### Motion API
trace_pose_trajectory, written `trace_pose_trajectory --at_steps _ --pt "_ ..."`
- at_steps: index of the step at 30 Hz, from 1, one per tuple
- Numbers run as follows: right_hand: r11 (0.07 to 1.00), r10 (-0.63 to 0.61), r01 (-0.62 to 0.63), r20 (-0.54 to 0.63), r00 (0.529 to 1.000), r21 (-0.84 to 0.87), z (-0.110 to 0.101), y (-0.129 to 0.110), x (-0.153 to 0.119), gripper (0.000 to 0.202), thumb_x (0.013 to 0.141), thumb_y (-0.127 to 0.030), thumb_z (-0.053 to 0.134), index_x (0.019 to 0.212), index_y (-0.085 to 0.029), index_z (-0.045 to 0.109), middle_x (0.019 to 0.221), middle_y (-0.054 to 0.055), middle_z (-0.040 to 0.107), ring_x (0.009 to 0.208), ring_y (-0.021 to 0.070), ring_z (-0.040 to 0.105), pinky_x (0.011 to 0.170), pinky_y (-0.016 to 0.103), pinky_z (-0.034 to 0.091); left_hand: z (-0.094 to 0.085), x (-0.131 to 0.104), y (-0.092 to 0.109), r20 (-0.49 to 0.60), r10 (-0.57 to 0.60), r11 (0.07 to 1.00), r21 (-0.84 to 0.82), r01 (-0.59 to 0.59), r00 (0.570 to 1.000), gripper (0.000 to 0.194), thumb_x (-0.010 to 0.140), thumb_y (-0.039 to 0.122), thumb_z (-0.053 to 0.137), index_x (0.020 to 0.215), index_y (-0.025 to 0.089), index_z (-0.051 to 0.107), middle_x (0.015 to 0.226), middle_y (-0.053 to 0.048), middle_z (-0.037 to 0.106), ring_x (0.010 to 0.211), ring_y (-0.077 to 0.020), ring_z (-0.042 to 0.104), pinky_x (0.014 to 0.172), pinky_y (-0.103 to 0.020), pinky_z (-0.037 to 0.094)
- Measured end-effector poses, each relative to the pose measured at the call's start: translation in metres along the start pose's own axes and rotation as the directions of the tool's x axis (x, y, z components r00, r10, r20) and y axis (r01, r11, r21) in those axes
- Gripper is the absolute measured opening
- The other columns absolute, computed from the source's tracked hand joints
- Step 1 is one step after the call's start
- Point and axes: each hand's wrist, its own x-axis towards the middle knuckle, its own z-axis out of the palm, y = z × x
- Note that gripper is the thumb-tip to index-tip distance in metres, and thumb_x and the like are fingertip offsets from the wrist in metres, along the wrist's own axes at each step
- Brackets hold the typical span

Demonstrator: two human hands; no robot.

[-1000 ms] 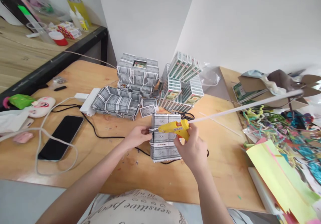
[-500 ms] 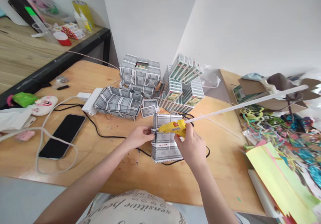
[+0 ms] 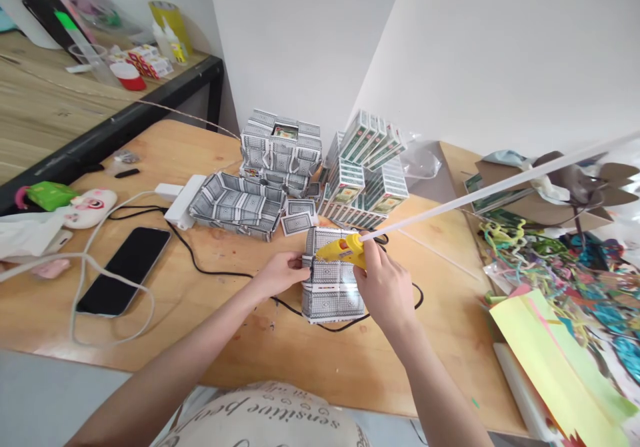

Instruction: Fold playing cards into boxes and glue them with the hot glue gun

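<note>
A piece built of grey-patterned playing cards (image 3: 333, 300) lies on the table in front of me. My left hand (image 3: 283, 273) pinches its left edge, thumb and fingers together. Closed round a yellow glue gun (image 3: 345, 250) is my right hand (image 3: 385, 287), over the upper right of the piece. The gun's nozzle points left, at the card piece near my left fingertips. A long white glue stick (image 3: 450, 203) sticks out of the gun's back toward the upper right.
Behind are a card-built tray (image 3: 237, 203), a card-built box (image 3: 280, 147), loose cards (image 3: 299, 222) and stacked card packs (image 3: 365, 167). A phone (image 3: 125, 270) and cables lie left. Coloured craft scraps (image 3: 590, 267) and yellow paper (image 3: 555, 360) fill the right side.
The glue gun has shifted slightly, and its glue stick reaches further to the upper right. My right hand has moved a little with it. My left hand keeps its place on the card edge.
</note>
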Motion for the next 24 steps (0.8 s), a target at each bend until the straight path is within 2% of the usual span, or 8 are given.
trace_pose_trajectory --at_steps 5,10,20,24 --pt "1.000 -0.025 0.025 -0.011 1.000 0.006 -0.0033 -0.0009 0.0023 0.026 0.075 -0.005 0.041 0.096 -0.018 0.050 0.080 0.003 0.065 0.059 0.0142 0.055 0.049 0.025 0.030 0.0015 0.0017 -0.0012 -0.013 0.007 1.000 -0.011 -0.007 1.000 0.033 0.067 0.015 0.059 0.099 0.014 0.067 0.102 -0.005 0.072 0.098 -0.0222 0.065 0.092 -0.034 0.048" --pt "0.999 -0.043 0.043 0.006 0.999 0.017 -0.0051 -0.0018 0.0028 0.023 0.076 -0.004 0.041 0.089 -0.019 0.050 0.086 0.002 0.067 0.063 0.0140 0.056 0.054 0.025 0.034 0.0042 0.0006 0.0006 -0.040 -0.019 0.999 -0.045 0.017 0.999 0.032 0.066 0.014 0.060 0.097 0.015 0.067 0.101 -0.004 0.072 0.097 -0.0221 0.065 0.091 -0.033 0.048" --pt "1.000 -0.013 0.012 0.043 0.999 0.026 -0.0017 -0.0001 -0.0012 0.038 0.075 -0.005 0.039 0.110 -0.018 0.048 0.084 0.003 0.067 0.062 0.0155 0.057 0.053 0.025 0.033 0.0064 -0.0005 -0.0006 -0.042 -0.039 0.994 -0.106 0.035 0.998 0.034 0.064 0.011 0.060 0.097 0.016 0.067 0.100 -0.003 0.072 0.097 -0.0210 0.065 0.093 -0.033 0.046" --pt "0.999 -0.012 0.007 0.086 0.996 0.049 -0.0012 0.0006 -0.0018 0.038 0.076 -0.005 0.039 0.111 -0.018 0.047 0.088 0.003 0.068 0.064 0.0155 0.058 0.053 0.025 0.034 0.0071 -0.0006 -0.0037 -0.039 -0.056 0.992 -0.113 0.052 0.998 0.035 0.064 0.011 0.061 0.098 0.014 0.067 0.102 -0.004 0.072 0.099 -0.0219 0.064 0.094 -0.034 0.045"
